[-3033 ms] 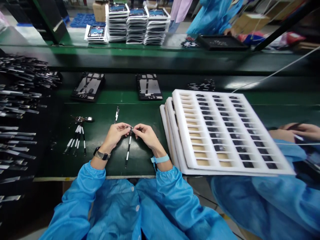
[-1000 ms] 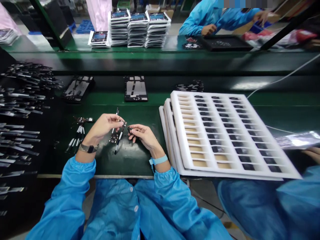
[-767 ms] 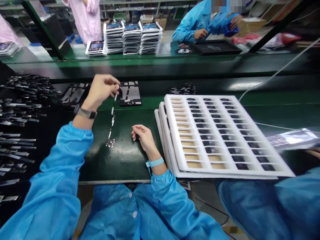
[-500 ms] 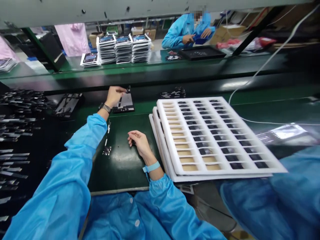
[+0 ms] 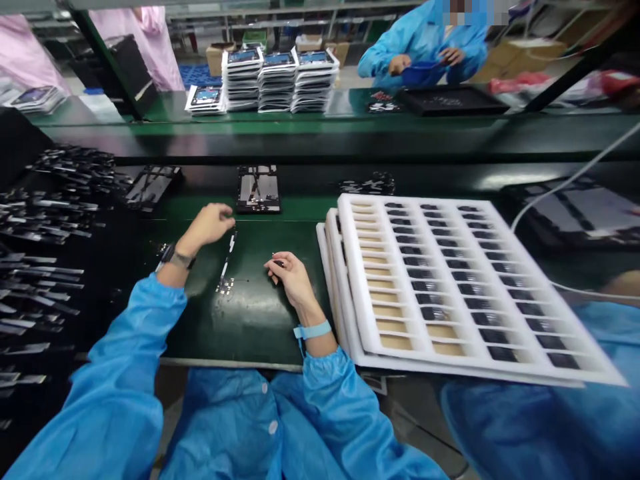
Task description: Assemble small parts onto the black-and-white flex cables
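My left hand (image 5: pixel 207 223) hovers over the dark green mat (image 5: pixel 255 320) with fingers curled and nothing visible in them. Its fingertips are just beside the upper end of a thin black-and-white flex strip (image 5: pixel 227 261) lying on the mat; whether they touch it is unclear. My right hand (image 5: pixel 291 279) rests on the mat, fingertips pinched on a small dark part (image 5: pixel 277 261). A black frame (image 5: pixel 258 189) holding a strip lies on the belt beyond my left hand. Stacked white foam trays (image 5: pixel 346 227) with rows of small dark parts sit to the right.
Many loose flex strips (image 5: pixel 45 220) cover the dark surface at left. A second black frame (image 5: pixel 150 185) lies on the belt. Stacked trays (image 5: pixel 280 77) stand on the far bench, where a person in blue (image 5: pixel 425 47) works. Another person's blue sleeve (image 5: pixel 550 413) is at right.
My left hand lifted one strip to the black frame on the belt, left it there and came back beside the strip on the mat. My right hand stayed on the mat.
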### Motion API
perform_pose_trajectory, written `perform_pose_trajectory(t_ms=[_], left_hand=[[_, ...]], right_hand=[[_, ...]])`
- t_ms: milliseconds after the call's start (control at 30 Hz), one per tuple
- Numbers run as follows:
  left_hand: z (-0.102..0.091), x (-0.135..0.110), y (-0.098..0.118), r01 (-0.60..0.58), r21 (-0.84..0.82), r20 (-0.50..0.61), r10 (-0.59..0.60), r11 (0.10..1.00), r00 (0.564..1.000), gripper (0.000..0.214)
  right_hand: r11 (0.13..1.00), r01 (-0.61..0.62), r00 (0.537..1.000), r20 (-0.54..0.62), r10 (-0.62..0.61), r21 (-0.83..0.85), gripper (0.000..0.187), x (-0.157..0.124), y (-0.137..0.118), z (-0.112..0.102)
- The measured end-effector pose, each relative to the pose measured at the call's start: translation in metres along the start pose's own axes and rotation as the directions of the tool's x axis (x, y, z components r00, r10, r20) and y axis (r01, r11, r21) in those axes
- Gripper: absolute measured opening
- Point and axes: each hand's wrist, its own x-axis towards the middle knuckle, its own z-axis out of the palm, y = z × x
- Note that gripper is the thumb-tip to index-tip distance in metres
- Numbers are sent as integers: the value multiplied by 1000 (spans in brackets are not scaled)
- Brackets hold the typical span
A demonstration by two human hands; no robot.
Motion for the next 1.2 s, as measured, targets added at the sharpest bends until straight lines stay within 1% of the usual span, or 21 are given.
perform_pose_trajectory(t_ms=[33, 67, 100, 167, 233, 300, 367, 467, 567, 667, 733, 800, 867, 933, 1000, 1067, 1133, 1200], left_hand=[[-3, -30, -3, 14, 35, 54, -16, 999, 998, 43], [-3, -60, -5, 10, 76, 52, -14, 997, 999, 44], [0, -90, -8, 10, 121, 12, -11, 993, 1000, 44], [14, -143, -10, 47, 202, -66, -35, 978, 997, 41], [35, -180, -9, 104, 261, -91, -83, 960, 992, 38], [56, -201, -6, 150, 279, -126, -119, 948, 985, 35], [73, -208, -3, 184, 244, -178, -142, 952, 974, 29], [86, -207, -5, 224, 123, -246, -189, 967, 951, 17], [89, -201, -12, 275, 18, -294, -258, 961, 920, 14], [91, -197, -17, 307, -44, -313, -305, 951, 900, 15], [92, -198, -17, 321, -45, -337, -317, 946, 887, 14], [94, -200, -14, 332, -15, -370, -314, 943, 874, 17], [97, -202, -10, 334, 4, -387, -307, 942, 869, 24], [100, -202, -7, 324, -30, -384, -310, 946, 870, 24], [101, -202, -6, 305, -143, -374, -337, 942, 864, 23], [99, -201, -7, 270, -331, -347, -383, 904, 856, 21], [91, -201, -7, 196, -541, -313, -413, 818, 855, 20], [76, -201, -5, 96, -696, -302, -411, 712, 860, 23]], right_hand=[[1000, 4, 1000, 5, -4, 3, 45, -1, -1, 0], [1000, 9, 1000, 12, -9, 8, 45, -2, -2, 0], [1000, 16, 1000, 18, -16, 14, 45, -2, -2, 0], [999, 34, 999, 30, -34, 9, 41, -4, -4, 1], [999, 46, 998, 40, -45, -20, 37, -5, -4, 1], [998, 46, 998, 54, -43, -50, 36, -6, -4, 2], [998, 36, 996, 79, -31, -59, 38, -6, -4, 2], [999, 17, 994, 112, -13, -38, 44, -7, -4, 1], [1000, 16, 991, 132, -13, -21, 44, -8, -5, 0], [1000, 16, 987, 160, -12, -21, 42, -9, -7, -1], [1000, 1, 984, 177, 3, -25, 42, -10, -7, -1], [999, -16, 983, 182, 23, -37, 41, -11, -7, 0], [998, -23, 982, 184, 33, -55, 40, -13, -8, 1], [998, -17, 981, 192, 30, -66, 39, -14, -8, 2], [998, -9, 978, 206, 23, -67, 39, -14, -9, 3], [998, -10, 974, 223, 26, -69, 39, -15, -10, 4], [997, -19, 969, 243, 36, -72, 40, -15, -11, 4], [997, -25, 965, 258, 41, -68, 41, -16, -11, 5]])
